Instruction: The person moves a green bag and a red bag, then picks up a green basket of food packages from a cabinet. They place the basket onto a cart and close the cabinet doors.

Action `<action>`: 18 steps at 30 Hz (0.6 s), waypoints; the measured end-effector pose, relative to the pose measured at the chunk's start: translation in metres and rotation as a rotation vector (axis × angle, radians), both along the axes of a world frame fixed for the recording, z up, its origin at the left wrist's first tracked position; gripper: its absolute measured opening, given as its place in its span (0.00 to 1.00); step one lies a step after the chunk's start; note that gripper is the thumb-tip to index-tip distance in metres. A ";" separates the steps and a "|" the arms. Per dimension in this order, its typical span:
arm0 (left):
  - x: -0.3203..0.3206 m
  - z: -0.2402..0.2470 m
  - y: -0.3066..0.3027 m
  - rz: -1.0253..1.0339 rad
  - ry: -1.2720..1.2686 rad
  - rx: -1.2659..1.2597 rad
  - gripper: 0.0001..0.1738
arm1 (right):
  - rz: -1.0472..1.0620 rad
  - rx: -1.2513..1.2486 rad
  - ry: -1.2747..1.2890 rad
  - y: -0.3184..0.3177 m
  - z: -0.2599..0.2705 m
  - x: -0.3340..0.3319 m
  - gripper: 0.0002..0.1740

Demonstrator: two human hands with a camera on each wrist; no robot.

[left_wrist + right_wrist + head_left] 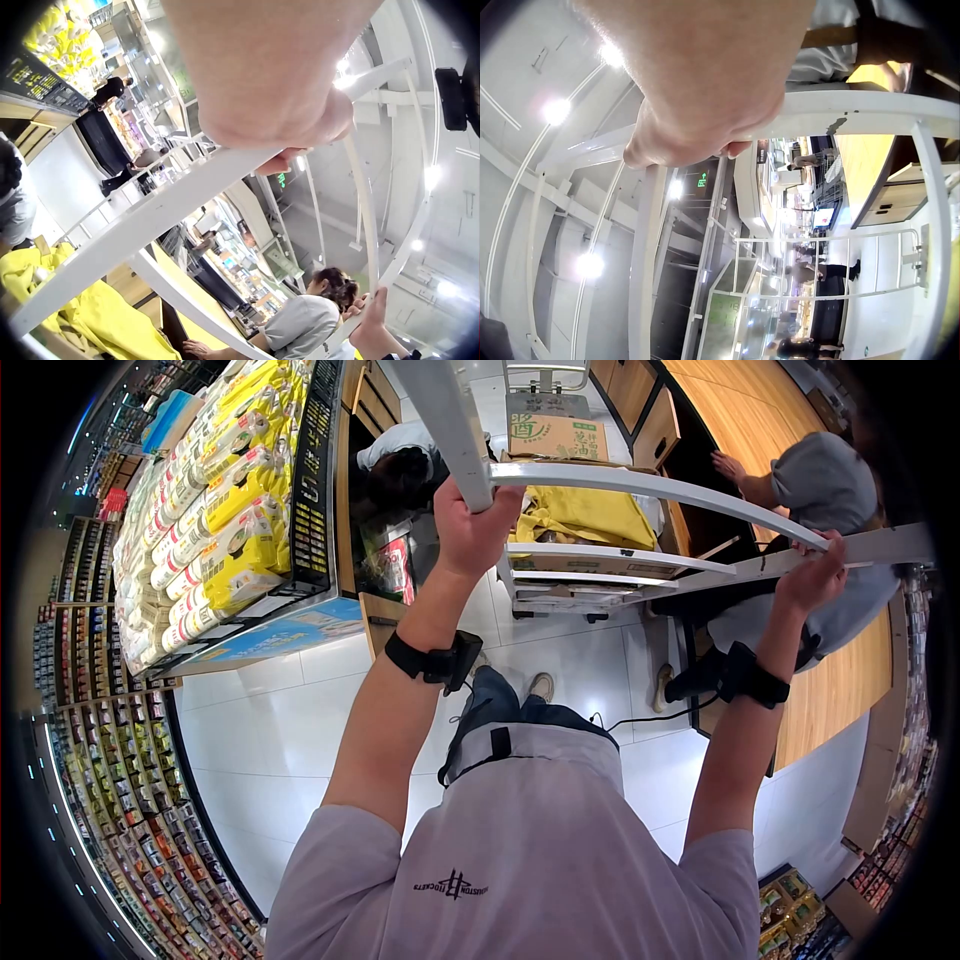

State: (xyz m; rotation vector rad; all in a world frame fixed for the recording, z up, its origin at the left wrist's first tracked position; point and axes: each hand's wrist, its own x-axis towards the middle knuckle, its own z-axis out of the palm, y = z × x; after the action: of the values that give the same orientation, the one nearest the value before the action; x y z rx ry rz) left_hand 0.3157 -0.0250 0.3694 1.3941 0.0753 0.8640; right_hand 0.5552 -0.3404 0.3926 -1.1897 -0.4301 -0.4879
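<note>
My left hand (478, 530) grips the left post of a white metal cart frame (640, 482), at the joint with its curved top rail. On the right post, my right hand (812, 582) has its fingers curled round the bar near the other end of that rail. Both wrist views show the hand wrapped on a white bar, the fingers mostly hidden behind the wrist. Inside the cart, beyond the rails, lies a crumpled yellow cloth (590, 512). Behind it sits a cardboard box (556, 440) with green print.
One person (405, 470) bends low at the left display, beside stacked yellow-and-white packs (225, 520). Another person in a grey top (825, 485) reaches into a wooden cabinet (720, 420) at the right. White tiled floor (290, 750) surrounds my feet; a black cable (660, 718) hangs at my waist.
</note>
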 end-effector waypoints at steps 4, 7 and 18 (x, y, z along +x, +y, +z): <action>0.001 -0.001 0.001 0.016 -0.006 0.072 0.05 | 0.011 0.019 0.008 -0.001 -0.001 0.002 0.16; 0.002 -0.001 0.000 0.007 -0.023 0.068 0.05 | 0.009 0.030 0.015 0.000 0.000 0.001 0.15; 0.002 -0.002 0.000 0.015 -0.016 0.070 0.04 | -0.081 0.034 0.048 0.007 0.006 -0.008 0.14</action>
State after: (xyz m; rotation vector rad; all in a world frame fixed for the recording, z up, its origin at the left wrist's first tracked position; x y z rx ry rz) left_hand 0.3174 -0.0248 0.3673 1.4538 0.0433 0.8972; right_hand 0.5470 -0.3330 0.3985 -1.1869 -0.3319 -0.5334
